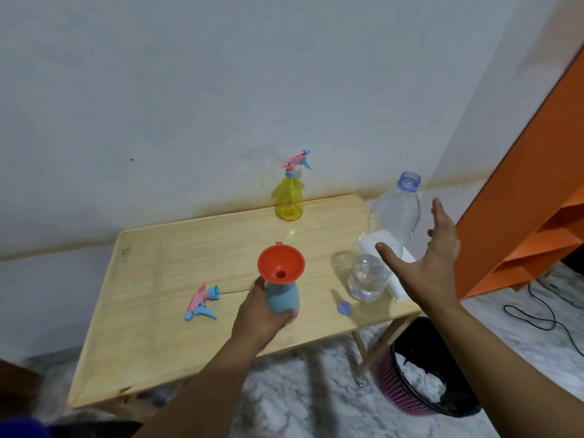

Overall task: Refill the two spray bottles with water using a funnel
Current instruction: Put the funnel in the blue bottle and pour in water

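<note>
Gripping the blue bottle [282, 297], left hand [260, 314]; right hand [423, 254] spread open.

My left hand [262, 314] grips the blue spray bottle [282, 295] standing upright on the wooden worktop [151, 311], with the orange funnel [280, 263] seated in its neck. Its pink-and-blue trigger head [202, 301] lies on the worktop to the left. My right hand [426, 257] is spread wide beside the large uncapped water bottle [395, 213]. I see a smaller clear bottle [366, 276], a blue cap [343, 307], and the yellow spray bottle [289, 197] standing at the far edge.
</note>
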